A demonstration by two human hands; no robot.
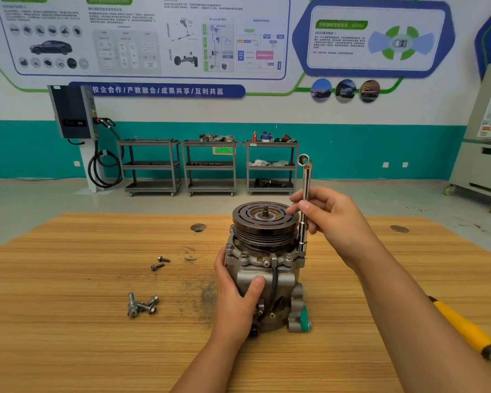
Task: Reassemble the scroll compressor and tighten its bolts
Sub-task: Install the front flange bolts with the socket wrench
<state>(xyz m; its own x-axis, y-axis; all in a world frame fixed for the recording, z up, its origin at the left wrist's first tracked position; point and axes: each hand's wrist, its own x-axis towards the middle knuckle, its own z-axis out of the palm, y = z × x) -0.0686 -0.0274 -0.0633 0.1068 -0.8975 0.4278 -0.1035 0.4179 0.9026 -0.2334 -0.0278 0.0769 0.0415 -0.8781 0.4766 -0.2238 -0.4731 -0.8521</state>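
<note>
The scroll compressor stands upright on the wooden table, its dark pulley on top. My left hand grips the grey housing from the left, thumb across its front. My right hand holds a chrome ring wrench upright beside the pulley. The wrench's lower end sits on a flange bolt at the housing's right rim. Several bolt heads show around the flange.
Two loose bolts lie left of the compressor, and a small pile of bolts lies nearer me. A yellow-handled tool rests at the table's right edge. Three grey carts and a charging unit stand by the far wall.
</note>
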